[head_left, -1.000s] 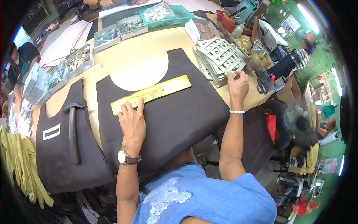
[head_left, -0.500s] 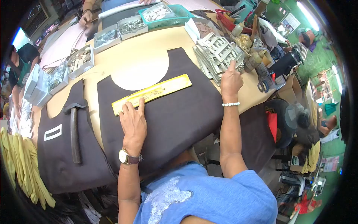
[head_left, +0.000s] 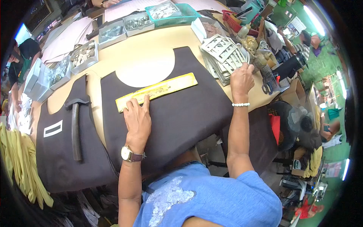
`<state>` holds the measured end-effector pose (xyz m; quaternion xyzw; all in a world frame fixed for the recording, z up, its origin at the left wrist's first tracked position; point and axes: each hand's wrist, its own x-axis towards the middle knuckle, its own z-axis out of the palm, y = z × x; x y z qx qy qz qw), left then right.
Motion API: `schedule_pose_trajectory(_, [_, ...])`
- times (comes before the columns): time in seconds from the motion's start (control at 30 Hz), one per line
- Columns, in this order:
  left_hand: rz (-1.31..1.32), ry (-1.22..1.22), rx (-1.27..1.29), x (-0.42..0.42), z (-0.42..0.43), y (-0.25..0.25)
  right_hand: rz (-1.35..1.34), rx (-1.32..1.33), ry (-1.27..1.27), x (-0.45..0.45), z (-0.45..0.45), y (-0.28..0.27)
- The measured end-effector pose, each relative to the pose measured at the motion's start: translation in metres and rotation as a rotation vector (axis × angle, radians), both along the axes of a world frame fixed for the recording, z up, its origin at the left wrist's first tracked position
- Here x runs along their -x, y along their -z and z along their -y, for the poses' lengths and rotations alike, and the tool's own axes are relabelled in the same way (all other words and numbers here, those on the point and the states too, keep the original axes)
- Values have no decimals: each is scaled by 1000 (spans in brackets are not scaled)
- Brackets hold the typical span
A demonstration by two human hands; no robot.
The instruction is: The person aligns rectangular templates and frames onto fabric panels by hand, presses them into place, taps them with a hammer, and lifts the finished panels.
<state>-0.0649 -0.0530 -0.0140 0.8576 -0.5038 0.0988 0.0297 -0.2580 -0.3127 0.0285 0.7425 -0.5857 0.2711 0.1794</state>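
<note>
A dark brown cut panel [head_left: 177,109] with a rounded neckline lies on the table before me. Across it rests a flat yellow bar [head_left: 159,90] with worn markings. My left hand [head_left: 137,119] lies on the bar's left end, fingers stretched and pressing down. At the right, a pile of off-white rectangular frames [head_left: 221,53] is heaped on the table. My right hand [head_left: 242,79] is at the pile's right edge, its fingers pinched together; what they hold, if anything, is hidden. A second dark panel [head_left: 56,159] at left carries a hammer [head_left: 76,132] and a white rectangular frame [head_left: 53,129].
Boxes of small metal parts [head_left: 138,22] and a teal basket [head_left: 189,15] line the table's far side. Scissors [head_left: 267,86], bottles and a red basket [head_left: 232,20] crowd the right. Yellow cloth [head_left: 22,162] hangs at the left edge. Other people work nearby.
My right hand has moved right and slightly up along the frame pile, its pointing finger now curled in. My left hand stays on the yellow bar. The view has shifted slightly.
</note>
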Motion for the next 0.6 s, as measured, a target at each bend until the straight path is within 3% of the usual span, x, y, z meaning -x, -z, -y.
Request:
schedule_pose_trajectory(0.1, [-14, 28, 31, -4, 0, -2, 56, 88, -20, 5, -9, -12])
schedule_pose_trajectory(0.13, [-28, 50, 49, -4, 0, -4, 151, 219, -114, 9, -6, -13])
schedule_pose_trajectory(0.23, [-91, 80, 104, -17, -1, -11, 513, 236, -395, 9, -19, -32])
schedule_pose_trajectory(0.3, [-178, 78, 153, -32, -1, -12, 998, -24, -770, 1, -20, -26])
schedule_pose_trajectory(0.33, [-295, 34, 72, -40, -1, -27, 1120, -243, -837, -1, -29, -27])
schedule_pose_trajectory(0.43, [-699, 6, 248, -67, -11, -27, 1302, -788, -867, -13, -56, -13])
schedule_pose_trajectory(0.6, [-1097, 17, 396, -86, -23, -8, 1052, -1171, -818, -43, -92, 25])
